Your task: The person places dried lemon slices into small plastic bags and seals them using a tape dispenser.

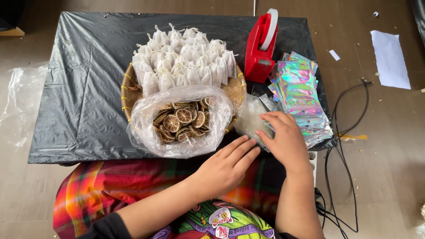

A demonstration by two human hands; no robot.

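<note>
My right hand (284,138) rests on the near edge of a stack of shiny holographic pouches (300,90), fingers curled onto a clear plastic bag (250,117) beside them. My left hand (226,164) lies flat and open at the table's front edge, fingertips almost touching the right hand and the clear bag. To its left stands an open plastic bag of dried citrus slices (181,120).
A woven basket (128,90) holds many small white drawstring bags (183,59). A red tape dispenser (262,44) stands at the back right. Black plastic sheet (79,97) covers the low table. Cables (343,146) and white paper (389,57) lie on the floor right.
</note>
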